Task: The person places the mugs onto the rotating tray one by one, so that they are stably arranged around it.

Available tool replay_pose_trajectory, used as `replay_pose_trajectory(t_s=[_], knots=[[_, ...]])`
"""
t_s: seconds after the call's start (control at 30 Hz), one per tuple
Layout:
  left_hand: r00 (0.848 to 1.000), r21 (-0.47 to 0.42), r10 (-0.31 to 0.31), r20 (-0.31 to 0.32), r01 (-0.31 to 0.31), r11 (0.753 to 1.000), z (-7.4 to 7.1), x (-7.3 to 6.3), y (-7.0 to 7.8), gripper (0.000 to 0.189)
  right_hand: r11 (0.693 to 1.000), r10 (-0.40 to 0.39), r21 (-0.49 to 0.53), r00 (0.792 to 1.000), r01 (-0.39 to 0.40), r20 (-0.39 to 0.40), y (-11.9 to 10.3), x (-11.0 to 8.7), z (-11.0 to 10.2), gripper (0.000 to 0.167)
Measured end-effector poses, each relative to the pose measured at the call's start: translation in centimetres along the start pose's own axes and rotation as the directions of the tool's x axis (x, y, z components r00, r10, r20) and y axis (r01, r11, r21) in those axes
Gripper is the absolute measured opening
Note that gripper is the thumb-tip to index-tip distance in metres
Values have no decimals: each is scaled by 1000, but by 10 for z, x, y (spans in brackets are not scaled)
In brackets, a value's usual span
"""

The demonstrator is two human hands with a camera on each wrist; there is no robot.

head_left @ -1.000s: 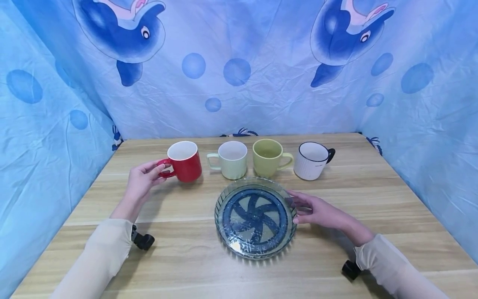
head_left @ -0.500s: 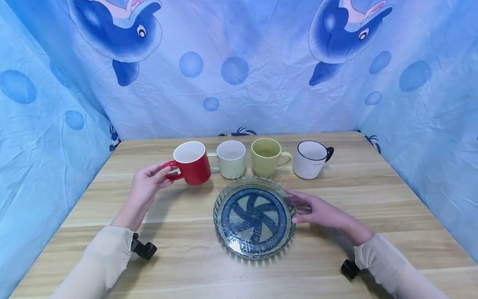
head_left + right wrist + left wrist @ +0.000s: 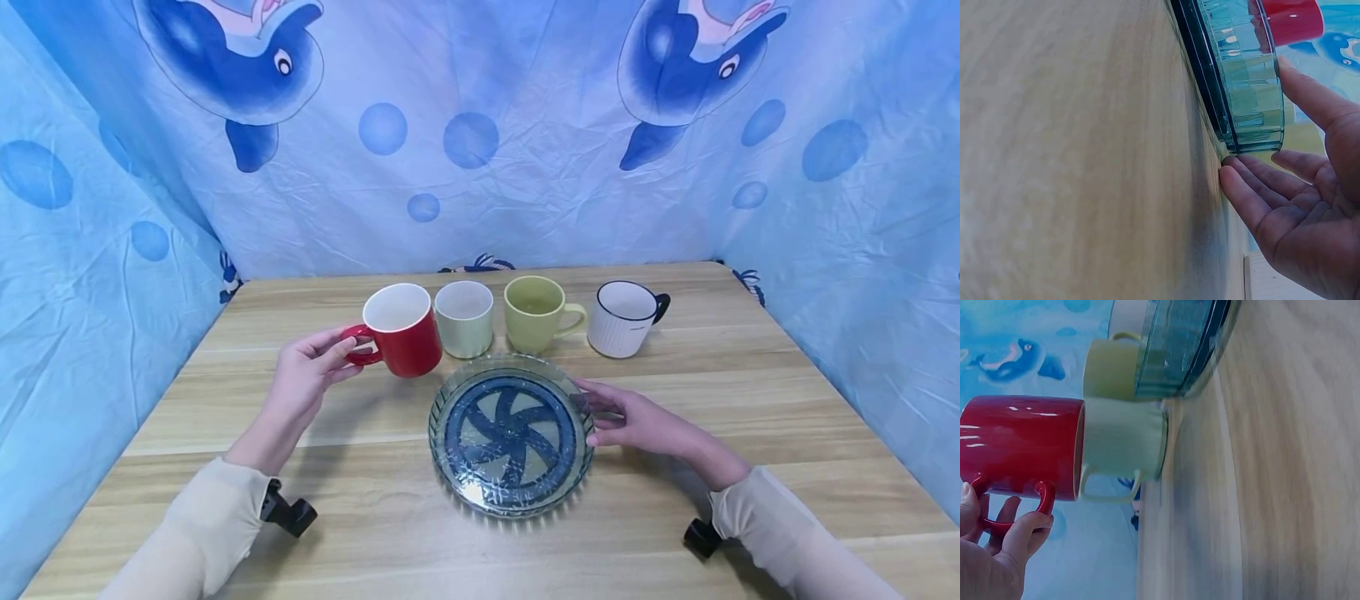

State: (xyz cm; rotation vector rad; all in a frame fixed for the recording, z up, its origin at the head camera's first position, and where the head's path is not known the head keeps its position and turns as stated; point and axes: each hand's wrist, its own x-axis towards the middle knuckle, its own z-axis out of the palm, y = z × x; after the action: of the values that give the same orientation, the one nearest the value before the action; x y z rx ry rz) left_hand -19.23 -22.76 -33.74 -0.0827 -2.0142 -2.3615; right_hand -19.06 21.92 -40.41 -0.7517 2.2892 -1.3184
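My left hand [image 3: 315,367] pinches the handle of a red mug [image 3: 411,348] with a white inside. The mug is upright and raised off the table; in the left wrist view its base [image 3: 1079,450] stands well above the wood. In the head view it covers the handle of a pale green mug [image 3: 465,325]. My right hand [image 3: 637,425] rests its extended fingers against the right side of a round, clear glass dish [image 3: 510,500] with a dark swirl in its bottom. In the right wrist view, fingertips [image 3: 1232,175] lie low at the dish wall, the thumb near the rim.
Behind the dish stand an olive-green mug [image 3: 534,321] and a white mug [image 3: 621,325] with a black rim and handle, in line with the pale green one. A blue dolphin-print cloth [image 3: 555,208] hangs around the wooden table [image 3: 360,533].
My left hand has carried the red mug to the right and upward, from left of the pale green mug to partly in front of it. The right hand and dish have stayed in place.
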Motion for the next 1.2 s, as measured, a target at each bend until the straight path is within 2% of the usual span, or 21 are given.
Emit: replay_pose_trajectory(t_s=[0.13,0.4,0.87,1.0,1.2], knots=[[1000,-7,-1,28,1,1000,9,-3,1,25,1000,1,-2,1000,-1,1,0,0,0,88],[997,42,-41,67,38,998,26,-7,-1,23,1000,6,8,1000,-6,2,1,0,0,88],[992,83,-38,118,28,996,37,-2,-16,17,1000,10,3,1000,-10,-2,0,0,0,88],[991,80,-47,126,37,996,43,-1,-19,26,1000,6,4,1000,-6,1,-1,-1,0,88],[987,136,-97,132,79,988,52,1,-23,42,1000,0,5,1000,0,3,-1,-1,0,87]])
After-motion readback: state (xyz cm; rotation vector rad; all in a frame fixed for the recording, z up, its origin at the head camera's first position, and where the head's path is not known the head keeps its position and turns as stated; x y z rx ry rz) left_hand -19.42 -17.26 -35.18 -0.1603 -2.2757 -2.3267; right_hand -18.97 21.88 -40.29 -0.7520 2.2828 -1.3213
